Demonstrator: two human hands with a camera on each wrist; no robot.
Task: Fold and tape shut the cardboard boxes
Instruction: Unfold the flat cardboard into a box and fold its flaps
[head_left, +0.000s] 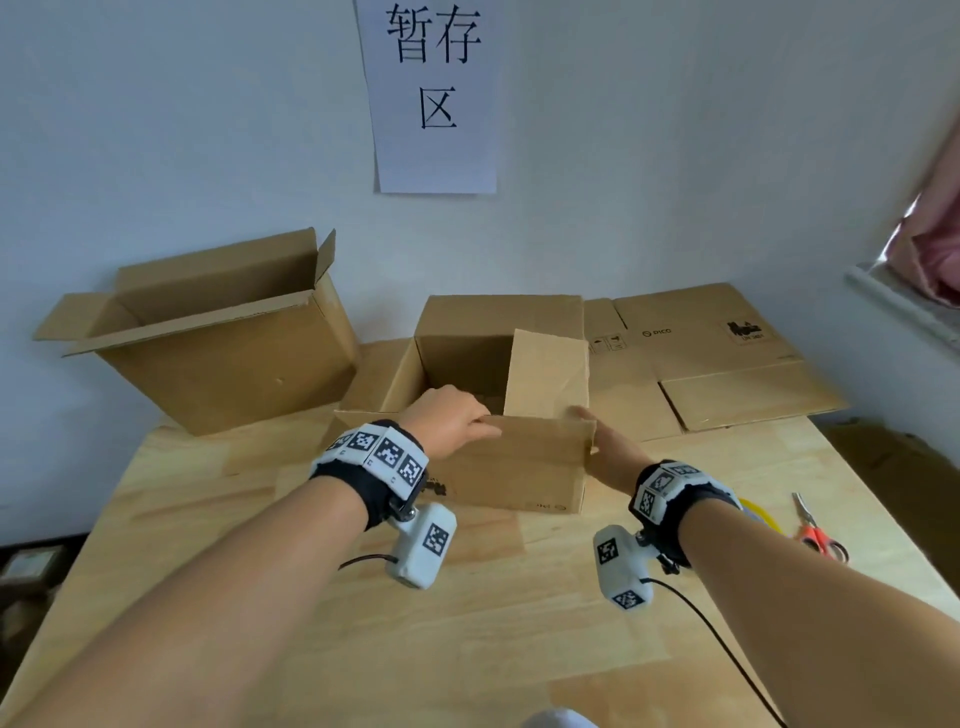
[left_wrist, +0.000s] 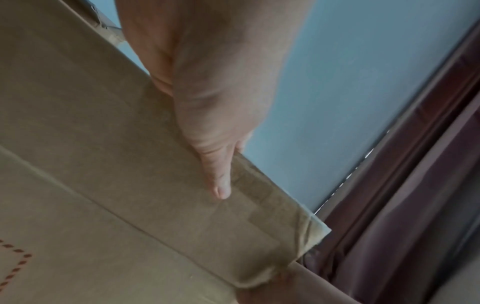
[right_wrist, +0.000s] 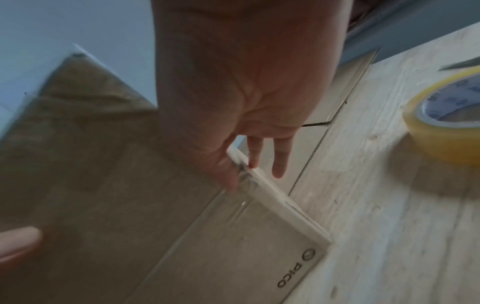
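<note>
An open cardboard box (head_left: 519, 478) printed "PICO" stands mid-table, its right flap (head_left: 548, 374) upright. My left hand (head_left: 457, 421) grips the top edge of the near flap (head_left: 540, 441). In the left wrist view the thumb (left_wrist: 218, 181) presses on the flap's outer face while the fingers are hidden behind the edge. My right hand (head_left: 608, 447) holds the same flap at its right end. There the thumb (right_wrist: 228, 181) lies on the outer face and the fingers (right_wrist: 280, 162) reach round the edge. A yellow tape roll (right_wrist: 446, 123) lies on the table right of the box.
A second open box (head_left: 223, 353) stands at the back left against the wall. Flattened cardboard (head_left: 727, 358) lies at the back right. Orange-handled scissors (head_left: 818, 535) lie near the right edge of the wooden table (head_left: 519, 649), beside the tape roll (head_left: 761, 514).
</note>
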